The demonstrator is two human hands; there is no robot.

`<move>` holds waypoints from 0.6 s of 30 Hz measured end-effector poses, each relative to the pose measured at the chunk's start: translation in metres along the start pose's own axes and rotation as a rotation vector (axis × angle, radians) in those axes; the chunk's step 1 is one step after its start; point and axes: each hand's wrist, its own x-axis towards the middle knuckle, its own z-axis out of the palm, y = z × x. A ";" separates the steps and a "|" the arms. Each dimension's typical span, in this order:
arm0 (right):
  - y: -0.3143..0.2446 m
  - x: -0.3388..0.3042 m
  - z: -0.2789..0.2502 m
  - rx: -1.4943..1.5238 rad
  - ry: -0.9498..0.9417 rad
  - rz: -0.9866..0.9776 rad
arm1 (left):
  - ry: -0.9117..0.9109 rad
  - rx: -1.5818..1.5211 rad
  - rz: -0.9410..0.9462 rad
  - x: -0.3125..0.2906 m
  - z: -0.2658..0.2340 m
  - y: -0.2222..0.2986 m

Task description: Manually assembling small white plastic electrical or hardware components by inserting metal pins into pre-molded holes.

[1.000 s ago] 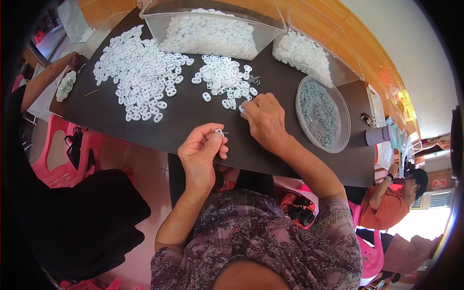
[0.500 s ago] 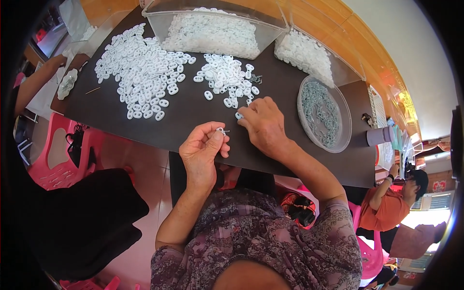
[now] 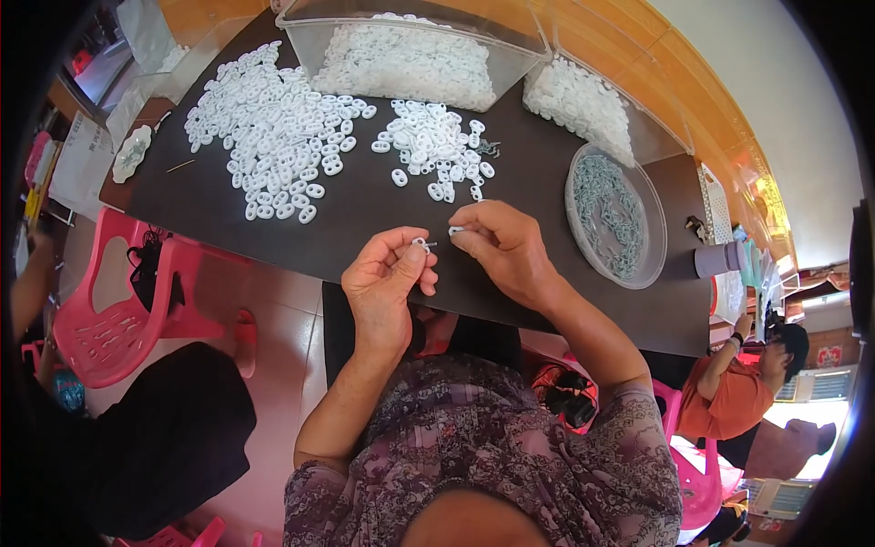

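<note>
Between thumb and fingers, my left hand (image 3: 386, 270) pinches a small white two-hole plastic piece (image 3: 420, 242) with a thin metal pin sticking out to the right. My right hand (image 3: 507, 244) is closed on another white piece (image 3: 457, 231), mostly covered by its fingertips. The two hands are close together but apart, above the near edge of the dark table (image 3: 365, 223). Beyond them lies a small pile of white two-hole pieces (image 3: 428, 137), with a few grey metal pins (image 3: 489, 148) at its right side. A larger pile of the same pieces (image 3: 283, 137) spreads to the left.
A round clear tub (image 3: 658, 239) of grey metal pins stands at the right. Clear bins (image 3: 415, 27) with white pieces line the back. A lilac cup (image 3: 718, 259) is at the right edge. Pink chairs (image 3: 114, 337) and other people are around the table.
My right hand has drawn back from beside the small pile toward my left hand, carrying a white piece. My left hand has barely moved. The person at the left has shifted away from the table.
</note>
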 end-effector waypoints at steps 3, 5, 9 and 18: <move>-0.002 0.000 -0.005 0.526 -0.156 0.374 | 0.006 0.009 0.007 -0.001 0.001 0.001; 0.000 0.002 -0.010 0.765 -0.224 0.474 | 0.006 0.005 0.008 -0.001 0.001 0.000; -0.009 -0.001 -0.006 0.880 -0.151 0.517 | 0.015 -0.019 0.002 -0.002 0.001 0.003; -0.010 -0.002 -0.006 0.887 -0.190 0.511 | -0.008 0.002 0.002 -0.008 0.002 0.004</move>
